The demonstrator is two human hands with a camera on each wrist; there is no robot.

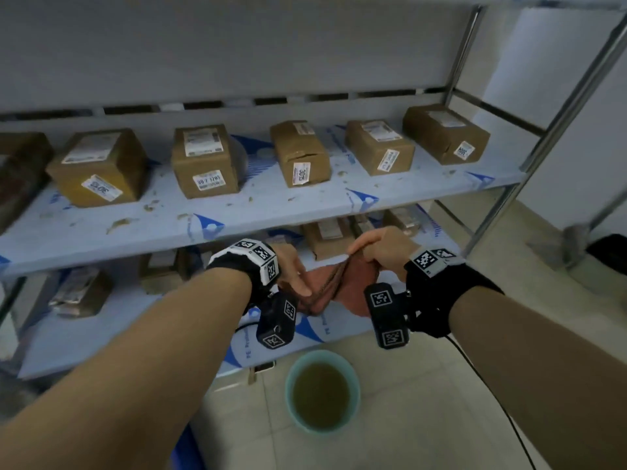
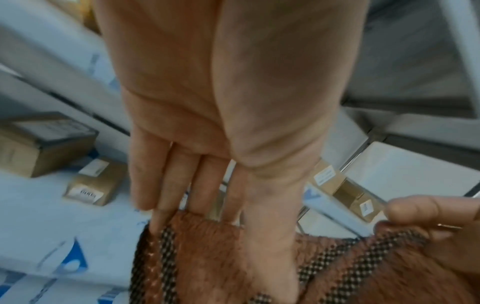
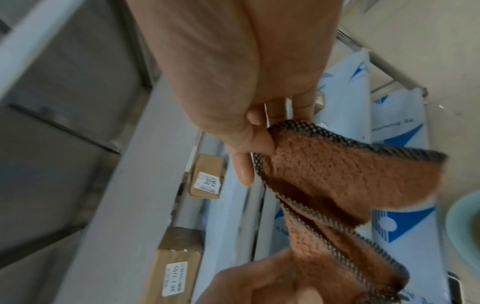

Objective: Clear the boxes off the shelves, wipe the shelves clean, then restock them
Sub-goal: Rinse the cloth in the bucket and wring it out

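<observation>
A rust-brown cloth (image 1: 353, 286) with a checked dark border hangs between my two hands in front of the lower shelf (image 1: 101, 337). My left hand (image 1: 298, 283) pinches its left edge, thumb in front and fingers behind the cloth (image 2: 207, 257). My right hand (image 1: 363, 247) pinches an upper corner of the cloth (image 3: 337, 174) between thumb and fingers. Several brown cardboard boxes (image 1: 207, 161) with white labels stand in a row on the middle shelf (image 1: 271, 205), whose blue-and-white sheet is strewn with brown crumbs. More boxes (image 1: 327, 237) sit on the lower shelf behind my hands.
A pale green basin (image 1: 291, 415) of murky yellowish water stands on the tiled floor just below my hands. A metal upright (image 1: 573, 96) of the rack rises at the right. A black cable (image 1: 492, 395) trails from my right wrist.
</observation>
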